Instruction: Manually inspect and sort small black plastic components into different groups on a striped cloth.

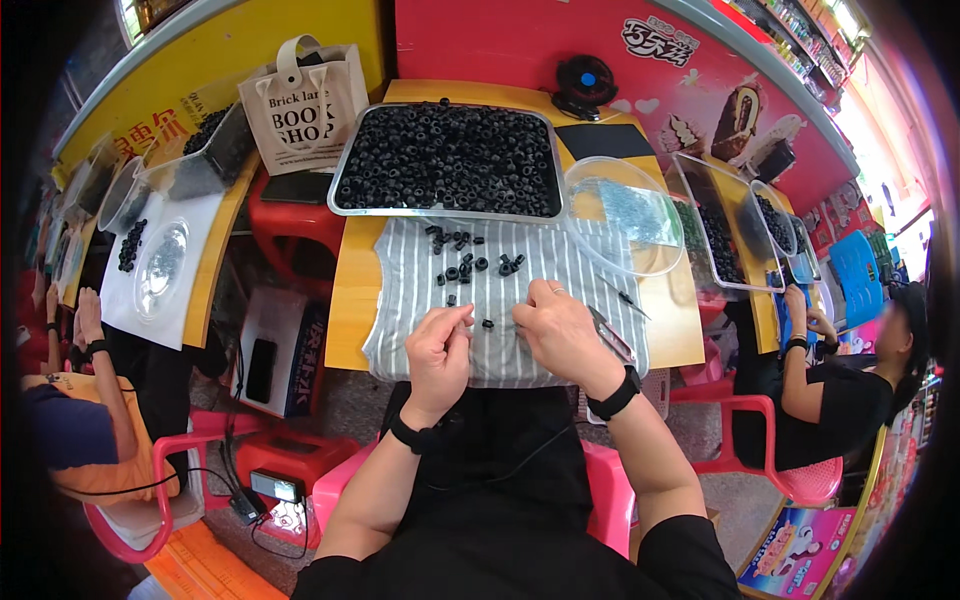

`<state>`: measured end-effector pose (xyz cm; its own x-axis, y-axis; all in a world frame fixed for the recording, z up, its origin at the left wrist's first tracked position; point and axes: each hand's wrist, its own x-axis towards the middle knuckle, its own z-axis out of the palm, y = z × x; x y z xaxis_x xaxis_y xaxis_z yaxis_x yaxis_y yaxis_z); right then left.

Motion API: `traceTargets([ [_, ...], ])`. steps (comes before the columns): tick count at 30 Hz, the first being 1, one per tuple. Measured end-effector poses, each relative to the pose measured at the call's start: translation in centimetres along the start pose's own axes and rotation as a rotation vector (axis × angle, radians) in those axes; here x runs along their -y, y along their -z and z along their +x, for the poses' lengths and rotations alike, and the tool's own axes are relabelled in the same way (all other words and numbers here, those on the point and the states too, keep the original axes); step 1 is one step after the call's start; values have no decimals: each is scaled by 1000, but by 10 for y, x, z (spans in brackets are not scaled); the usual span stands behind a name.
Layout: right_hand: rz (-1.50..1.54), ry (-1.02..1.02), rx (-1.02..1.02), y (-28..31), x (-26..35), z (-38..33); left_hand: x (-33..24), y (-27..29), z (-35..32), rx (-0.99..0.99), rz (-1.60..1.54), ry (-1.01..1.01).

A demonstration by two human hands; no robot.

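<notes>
Above a grey-and-white striped cloth (pixel 505 357), my left hand (pixel 440 352) is closed, thumb and index finger pinched together. Whatever sits in that pinch is too small to make out. My right hand (pixel 556 332) is closed just across from it, its fingertips bent down toward the cloth and hiding anything between them. One small black ring-shaped part (pixel 488 323) lies in the gap between the hands. Farther up the cloth, several loose black parts (pixel 453 272) are scattered. Behind them stands a clear rectangular tub (pixel 347 211) heaped with black ring-shaped parts (pixel 450 155).
A round clear plastic tray (pixel 668 262) holds a bag of small clear pieces (pixel 635 208). Tweezers (pixel 625 297) and another metal tool (pixel 612 335) lie right of my hand. A black fan (pixel 585 85) and a canvas bag (pixel 305 105) stand behind. People sit at tables on both sides.
</notes>
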<state>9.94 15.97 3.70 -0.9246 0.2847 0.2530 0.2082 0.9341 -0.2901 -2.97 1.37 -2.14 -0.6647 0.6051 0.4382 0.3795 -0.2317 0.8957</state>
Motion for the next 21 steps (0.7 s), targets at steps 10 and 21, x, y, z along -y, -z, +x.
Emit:
traceTargets([
  [10,324,-25,-251,10,-3,-22,-44,-23,3,202,51,-8],
  [21,883,-205,-216,-9,-22,-39,-9,-48,1,320,-122,208],
])
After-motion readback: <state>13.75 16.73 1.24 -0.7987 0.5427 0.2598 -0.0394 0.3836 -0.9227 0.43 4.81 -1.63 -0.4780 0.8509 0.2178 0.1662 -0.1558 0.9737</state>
